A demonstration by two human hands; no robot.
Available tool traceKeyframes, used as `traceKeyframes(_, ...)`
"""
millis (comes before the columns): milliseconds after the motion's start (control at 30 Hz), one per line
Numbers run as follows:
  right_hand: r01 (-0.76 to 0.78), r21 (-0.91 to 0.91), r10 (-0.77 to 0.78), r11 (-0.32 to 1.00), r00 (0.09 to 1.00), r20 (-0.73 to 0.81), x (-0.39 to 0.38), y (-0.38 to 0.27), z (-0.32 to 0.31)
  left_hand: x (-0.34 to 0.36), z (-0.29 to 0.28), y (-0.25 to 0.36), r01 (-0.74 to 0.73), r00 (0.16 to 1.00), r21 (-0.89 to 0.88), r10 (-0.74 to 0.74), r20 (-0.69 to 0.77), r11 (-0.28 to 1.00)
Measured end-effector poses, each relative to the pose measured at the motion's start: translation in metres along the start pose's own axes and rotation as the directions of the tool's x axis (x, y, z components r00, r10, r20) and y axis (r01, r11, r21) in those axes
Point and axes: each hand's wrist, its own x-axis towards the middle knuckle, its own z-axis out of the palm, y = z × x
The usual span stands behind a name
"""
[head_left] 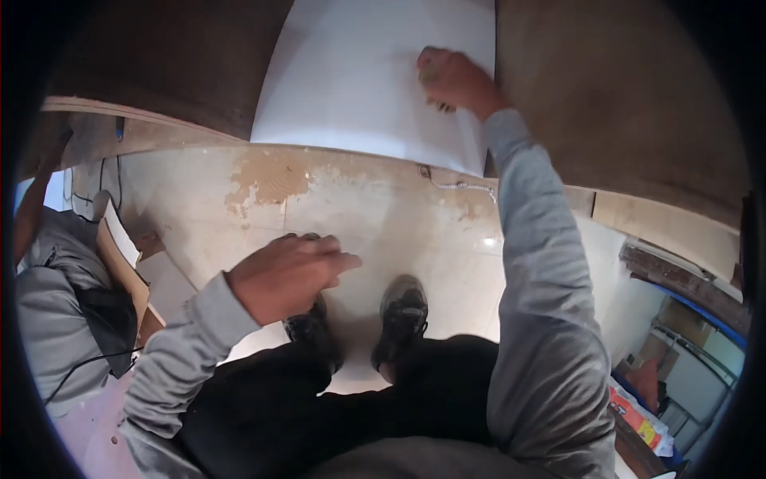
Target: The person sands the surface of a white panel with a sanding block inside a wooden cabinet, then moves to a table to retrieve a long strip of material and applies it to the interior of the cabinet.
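My right hand (455,78) is closed around a small olive and dark object on a white sheet (343,72) that lies across the wooden worktop. Fingers hide most of that object, so I cannot name it. My left hand (291,275) hangs in the air over the floor, nearer my body than the worktop edge, with curled fingers. Something small and dark peeks out behind those fingers, too hidden to identify.
Brown wooden boards (606,96) flank the sheet. A cord (463,185) hangs below the worktop. At left, a person in grey (56,303) is beside cardboard pieces (159,279). My shoes stand on the tiled floor (383,231). Bags and boards (638,415) sit at lower right.
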Motion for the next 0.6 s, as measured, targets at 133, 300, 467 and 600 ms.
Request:
traceKeyframes(133, -0.131, -0.017, 0.124, 0.991, 0.968, -0.22, 0.002, -0.01, 0.003, 0.0, -0.043, 0.016, 0.099, 0.994, -0.083, -0.096, 0.046, 0.992)
traceKeyframes(300, 0.049, -0.333, -0.204, 0.942, 0.871, -0.447, -0.038, 0.023, 0.083, 0.019, -0.072, -0.01, 0.165, 0.984, -0.252, -0.178, -0.028, 0.953)
traceKeyframes(467, 0.025, -0.216, -0.103, 0.976, 0.927, -0.36, -0.07, 0.038, 0.149, 0.055, -0.053, -0.08, 0.326, 0.934, 0.152, -0.293, -0.204, 0.933)
traceKeyframes(600, -0.104, -0.158, 0.022, 0.982, 0.893, -0.45, -0.021, 0.063, 0.132, 0.03, -0.033, -0.078, 0.352, 0.931, 0.084, -0.339, -0.138, 0.932)
